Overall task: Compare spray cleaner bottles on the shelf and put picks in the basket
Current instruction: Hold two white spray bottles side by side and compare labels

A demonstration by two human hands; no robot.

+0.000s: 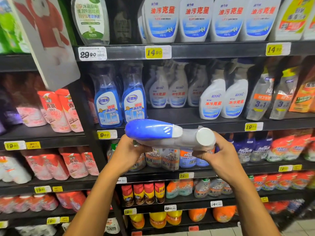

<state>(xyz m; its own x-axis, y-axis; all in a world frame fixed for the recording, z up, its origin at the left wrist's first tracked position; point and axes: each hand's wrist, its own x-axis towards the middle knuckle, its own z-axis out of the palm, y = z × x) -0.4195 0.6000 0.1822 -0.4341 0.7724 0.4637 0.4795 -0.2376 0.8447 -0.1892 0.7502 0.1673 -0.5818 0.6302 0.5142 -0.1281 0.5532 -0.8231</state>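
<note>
**Spray pack held flat in both hands before the shelf**

Much of the pack is hard for you to read: the shrink-wrapped spray bottle pack lies on its side with its label turned away, so only the blue trigger head, a grey neck and a white ribbed cap facing you show. Its lower body is hidden behind your fingers. The shelf's top row is cut off at the frame edge, and the far rows blur into shadow.

Your left hand grasps the pack from below at the blue head end, fingers curled under the wrap. Your right hand grips the cap end, thumb on the near side, fingers wrapped round the far side. Both forearms rise from the bottom edge and converge at chest height.

The pack hovers in front of the shelf, just below two blue glass-cleaner bottles and left of the white trigger sprays.
</note>
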